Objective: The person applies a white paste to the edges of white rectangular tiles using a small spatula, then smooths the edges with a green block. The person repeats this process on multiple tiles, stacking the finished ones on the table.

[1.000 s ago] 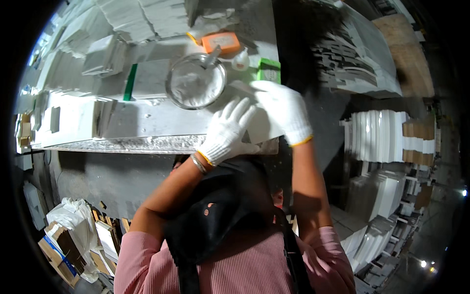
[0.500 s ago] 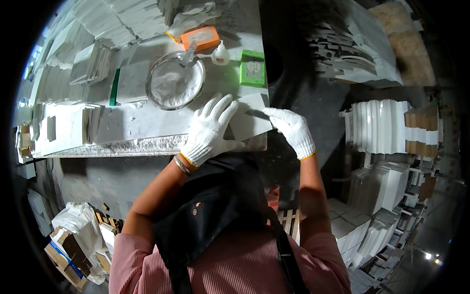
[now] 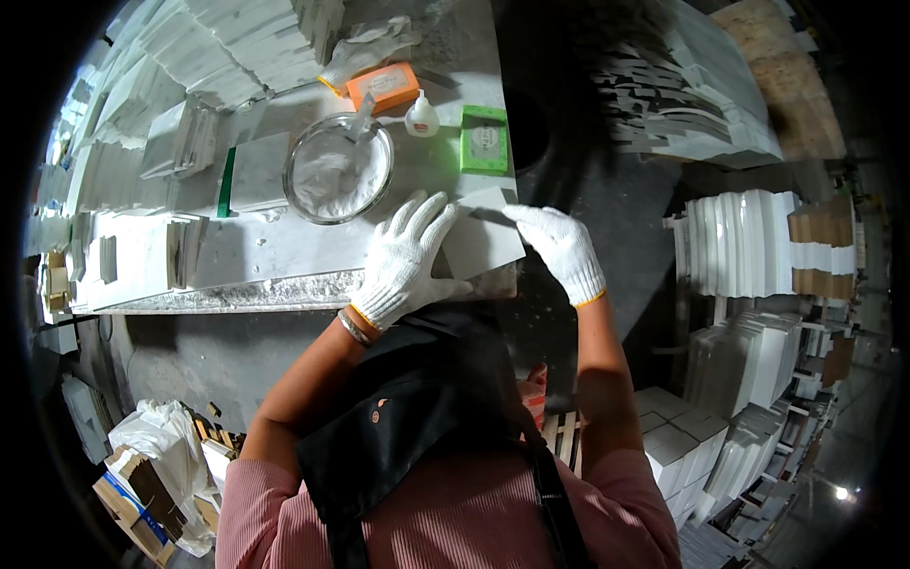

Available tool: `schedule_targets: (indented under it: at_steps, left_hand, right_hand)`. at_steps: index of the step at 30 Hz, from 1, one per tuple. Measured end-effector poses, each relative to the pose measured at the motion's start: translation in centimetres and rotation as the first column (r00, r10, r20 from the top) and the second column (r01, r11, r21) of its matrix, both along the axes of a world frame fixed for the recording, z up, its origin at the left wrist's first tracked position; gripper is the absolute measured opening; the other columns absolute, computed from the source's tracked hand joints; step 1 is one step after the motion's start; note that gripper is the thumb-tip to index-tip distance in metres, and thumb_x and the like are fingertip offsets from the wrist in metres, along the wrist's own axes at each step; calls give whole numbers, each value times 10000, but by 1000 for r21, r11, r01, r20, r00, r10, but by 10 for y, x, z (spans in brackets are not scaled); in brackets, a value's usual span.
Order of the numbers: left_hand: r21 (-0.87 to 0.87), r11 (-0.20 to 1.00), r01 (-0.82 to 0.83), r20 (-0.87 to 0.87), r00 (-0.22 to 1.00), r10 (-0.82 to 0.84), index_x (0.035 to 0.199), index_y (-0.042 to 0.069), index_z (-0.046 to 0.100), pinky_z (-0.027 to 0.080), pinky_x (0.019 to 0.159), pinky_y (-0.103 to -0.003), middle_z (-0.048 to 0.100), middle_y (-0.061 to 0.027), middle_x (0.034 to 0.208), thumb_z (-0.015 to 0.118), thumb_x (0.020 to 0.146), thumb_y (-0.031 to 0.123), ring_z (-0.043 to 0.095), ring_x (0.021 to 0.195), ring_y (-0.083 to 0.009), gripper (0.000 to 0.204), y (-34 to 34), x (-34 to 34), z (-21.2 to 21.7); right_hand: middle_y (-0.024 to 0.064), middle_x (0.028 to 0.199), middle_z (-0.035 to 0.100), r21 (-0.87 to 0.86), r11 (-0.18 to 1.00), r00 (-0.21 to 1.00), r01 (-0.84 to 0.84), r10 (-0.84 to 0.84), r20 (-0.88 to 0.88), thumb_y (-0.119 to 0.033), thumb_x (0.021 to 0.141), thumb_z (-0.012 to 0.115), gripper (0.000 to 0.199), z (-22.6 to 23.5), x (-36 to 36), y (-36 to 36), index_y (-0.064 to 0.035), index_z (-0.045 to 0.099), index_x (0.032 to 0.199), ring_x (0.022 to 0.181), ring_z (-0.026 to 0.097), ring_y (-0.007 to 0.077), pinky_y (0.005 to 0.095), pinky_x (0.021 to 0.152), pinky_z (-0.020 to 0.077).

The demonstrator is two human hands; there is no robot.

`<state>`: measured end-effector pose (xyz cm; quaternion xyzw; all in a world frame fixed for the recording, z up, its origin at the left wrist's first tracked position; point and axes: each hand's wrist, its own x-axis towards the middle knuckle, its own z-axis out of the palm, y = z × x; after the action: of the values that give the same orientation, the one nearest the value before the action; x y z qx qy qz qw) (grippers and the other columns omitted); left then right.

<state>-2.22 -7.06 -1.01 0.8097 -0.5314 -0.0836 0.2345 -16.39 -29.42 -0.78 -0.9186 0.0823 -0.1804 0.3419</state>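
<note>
- A flat white square stone tile (image 3: pixel 482 237) is lain at the near right corner of the grey counter (image 3: pixel 275 261).
- It is pressed flat by the white-gloved left hand (image 3: pixel 408 258), fingers spread wide.
- Its right edge is pinched by the white-gloved right hand (image 3: pixel 561 248).

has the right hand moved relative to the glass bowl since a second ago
Yes. The right hand has drawn away from the glass bowl, going right and nearer the person, to the right edge of the white tile.

The gloved left hand (image 3: pixel 406 261) lies flat on a pale stone tile (image 3: pixel 483 237) at the near right corner of the workbench (image 3: pixel 237 275). The gloved right hand (image 3: pixel 561 248) touches the tile's right edge. Farther left stands a round bowl (image 3: pixel 338 169) with white powder.
</note>
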Motion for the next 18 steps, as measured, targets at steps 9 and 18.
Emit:
schedule_targets:
  at_steps: [9,18]
  left_hand:
    - [48,999,-9,-1,1000,9,1461,79,434,358,1090,-517,416,-151,1512,827,639,541,376,1396,-380,1022,0,-1,3]
    - [94,994,50,125,990,-62,1477,63,410,316,1116,-539,300,-219,1565,813,644,577,276,1446,-423,1059,-7,-14,4]
  right_hand:
    - [88,944,727,235,957,985,168,-152,-83,-50,892,649,250,6,-33,29,-109,734,1120,768,687,254,324,694,569]
    - [41,972,708,695,617,929,369,-256,-266,-49,935,607,323,9,-66,60,-54,680,1249,798,611,81,227,718,512]
